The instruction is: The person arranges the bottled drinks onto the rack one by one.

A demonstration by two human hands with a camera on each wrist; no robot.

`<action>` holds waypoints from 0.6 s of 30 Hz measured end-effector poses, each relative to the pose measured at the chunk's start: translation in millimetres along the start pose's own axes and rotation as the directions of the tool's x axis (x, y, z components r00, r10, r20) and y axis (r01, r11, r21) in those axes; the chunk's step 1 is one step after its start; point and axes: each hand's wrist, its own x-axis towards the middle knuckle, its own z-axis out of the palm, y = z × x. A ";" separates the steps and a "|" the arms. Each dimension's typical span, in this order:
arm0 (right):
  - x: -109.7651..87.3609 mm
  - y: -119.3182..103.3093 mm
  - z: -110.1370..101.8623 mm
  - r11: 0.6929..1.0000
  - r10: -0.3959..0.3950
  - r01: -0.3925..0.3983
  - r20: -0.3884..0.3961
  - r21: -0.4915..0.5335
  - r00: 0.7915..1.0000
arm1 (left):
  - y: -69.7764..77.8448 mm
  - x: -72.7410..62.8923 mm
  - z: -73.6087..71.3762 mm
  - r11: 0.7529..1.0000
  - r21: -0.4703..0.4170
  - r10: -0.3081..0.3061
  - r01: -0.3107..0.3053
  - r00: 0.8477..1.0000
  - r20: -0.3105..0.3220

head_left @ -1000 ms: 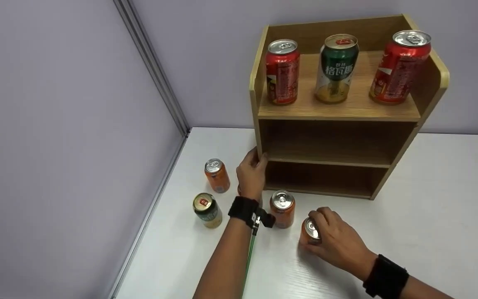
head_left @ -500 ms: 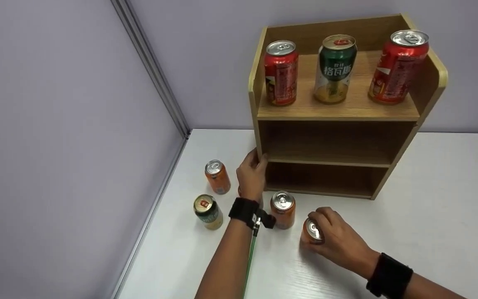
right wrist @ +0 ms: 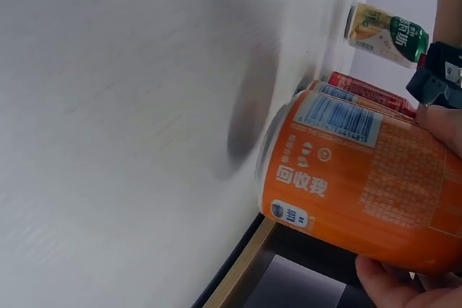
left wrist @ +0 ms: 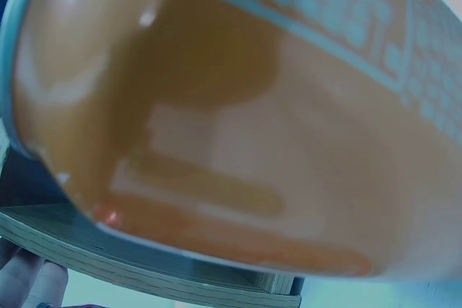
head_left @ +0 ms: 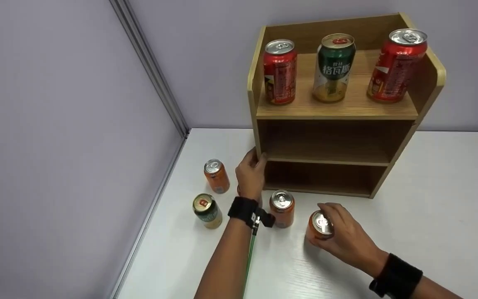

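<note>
My left hand grips the left side panel of a wooden shelf unit, thumb at the front edge and fingers behind it. Between thumb and fingers, my right hand holds an orange soda can by its upper part, in front of the unit. In the right wrist view that can is tilted, its base apart from its shadow on the table. Another orange can stands beside my left wrist and fills most of the left wrist view. My left hand mostly hides a reddish can behind it.
On the top shelf stand a left red can, a green-and-gold can and a right red can. Left of my left arm, an orange can and a green-and-gold can stand on the white table near the wall.
My right hand has moved a little right and toward the shelf unit, bringing the orange soda can with it. My left hand keeps its grip on the side panel.
</note>
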 end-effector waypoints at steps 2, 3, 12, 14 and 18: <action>-1.1 -1.1 -2.7 1.000 0.007 -0.007 -0.022 -0.011 1.000 | -0.5 -0.4 0.3 1.000 -0.013 0.012 -0.012 1.000 -0.003; -1.4 -1.9 -4.1 1.000 0.007 -0.008 -0.034 -0.014 0.999 | -0.7 -0.5 0.4 1.000 -0.020 0.017 -0.017 1.000 -0.006; -4.6 -8.6 -19.1 0.988 0.148 -0.145 -0.050 0.060 0.988 | 0.5 -0.7 1.3 1.000 -0.007 0.029 -0.029 1.000 -0.011; -5.4 -10.0 -22.1 0.977 0.197 -0.192 -0.045 0.096 0.979 | 0.7 -0.7 1.0 0.999 -0.004 0.032 -0.032 0.999 -0.015; -6.2 -11.8 -28.9 0.965 0.225 -0.209 -0.091 0.160 0.970 | 1.0 -0.5 0.6 0.999 0.011 0.045 -0.045 0.999 -0.019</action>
